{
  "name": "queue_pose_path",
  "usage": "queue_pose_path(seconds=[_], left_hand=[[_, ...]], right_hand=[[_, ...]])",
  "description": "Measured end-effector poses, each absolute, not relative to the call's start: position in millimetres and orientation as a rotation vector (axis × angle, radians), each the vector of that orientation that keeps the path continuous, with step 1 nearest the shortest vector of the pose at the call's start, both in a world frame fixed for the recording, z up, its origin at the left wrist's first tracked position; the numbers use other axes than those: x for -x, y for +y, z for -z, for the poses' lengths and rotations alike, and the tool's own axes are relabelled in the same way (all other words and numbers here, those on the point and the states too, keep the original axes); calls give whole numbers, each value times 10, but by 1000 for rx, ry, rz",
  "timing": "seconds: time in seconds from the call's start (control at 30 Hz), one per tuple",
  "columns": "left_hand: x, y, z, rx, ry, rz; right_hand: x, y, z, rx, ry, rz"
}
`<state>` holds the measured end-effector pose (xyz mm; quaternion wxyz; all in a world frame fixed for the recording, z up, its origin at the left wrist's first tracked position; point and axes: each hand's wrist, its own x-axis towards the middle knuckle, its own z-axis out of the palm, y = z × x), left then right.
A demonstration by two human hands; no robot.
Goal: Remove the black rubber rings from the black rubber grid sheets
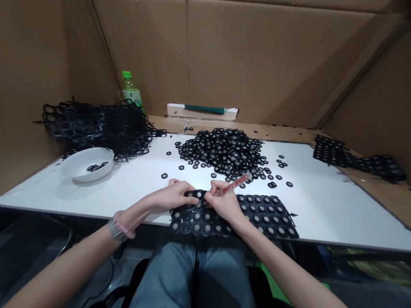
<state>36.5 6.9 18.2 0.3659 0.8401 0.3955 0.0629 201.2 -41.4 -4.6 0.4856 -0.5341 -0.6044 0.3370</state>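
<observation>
A black moulded sheet with rows of round pale-centred pieces (265, 212) lies along the table's front edge and hangs slightly over it. My left hand (175, 195) grips its upper left part, thumb on top and the other fingers partly hidden. Close beside it, my right hand (226, 204) is closed around a red translucent pen-like tool (235, 183). The tool slants up to the right, and its lower tip is hidden by my fingers at the sheet. Behind both hands is a heap of small black rings with pale centres (223, 150), some scattered around it.
A white bowl (80, 172) holding a few black pieces stands at left. Behind it lies a tangled pile of black perforated webbing (94, 126) beside a green-capped bottle (132, 91). Another black sheet (359, 161) lies at right. Cardboard walls (272, 55) enclose the white table (334, 209).
</observation>
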Motion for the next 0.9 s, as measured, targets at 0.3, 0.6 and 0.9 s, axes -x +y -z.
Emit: queue_pose_path(seconds=[0.3, 0.6, 0.9], left_hand=[[-353, 3, -102, -2007, 1083, -259], [-367, 4, -162, -1879, 879, -331], [-407, 126, -260, -2029, 798, -187]], right_hand=[[-1963, -434, 75, 1294, -1634, -667], [-2048, -375, 107, 1244, -1404, -879], [-2107, -199, 119, 1178, -1136, -996]])
